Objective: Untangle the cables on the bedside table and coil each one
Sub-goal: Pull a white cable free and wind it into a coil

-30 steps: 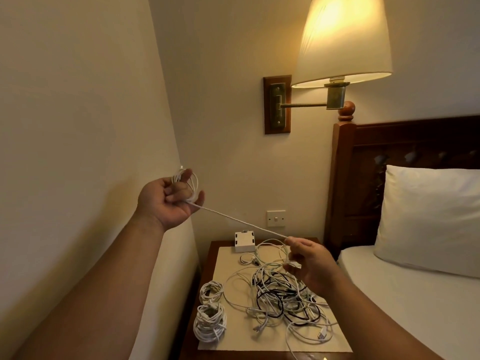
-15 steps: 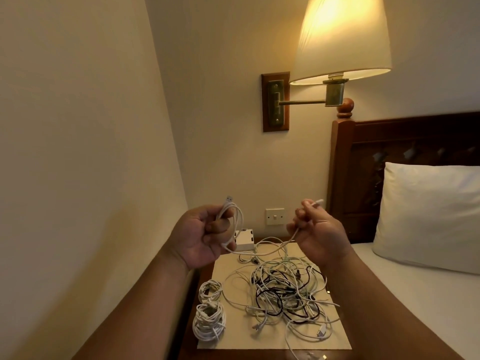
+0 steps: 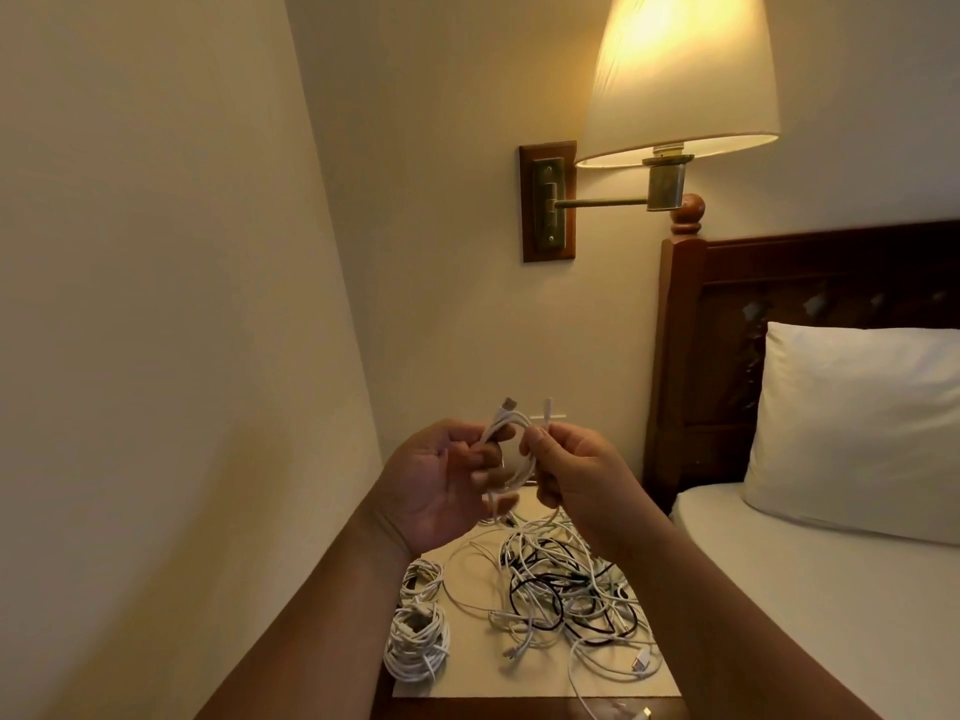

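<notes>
A white cable hangs in loops between both hands, above the bedside table. My left hand grips the looped part, with a plug end sticking up over its fingers. My right hand pinches the other end of the same cable, whose tip points upward. The two hands are close together. Below them a tangle of white and black cables lies on a beige mat. Two coiled white cables sit at the mat's left edge.
A wall stands close on the left. The lit wall lamp hangs overhead, on its brass arm. The wooden headboard, the pillow and the bed fill the right side.
My left hand came down from high left toward the middle. My right hand rose from the tangle to meet it. The stretched white cable now hangs in loops between them.
</notes>
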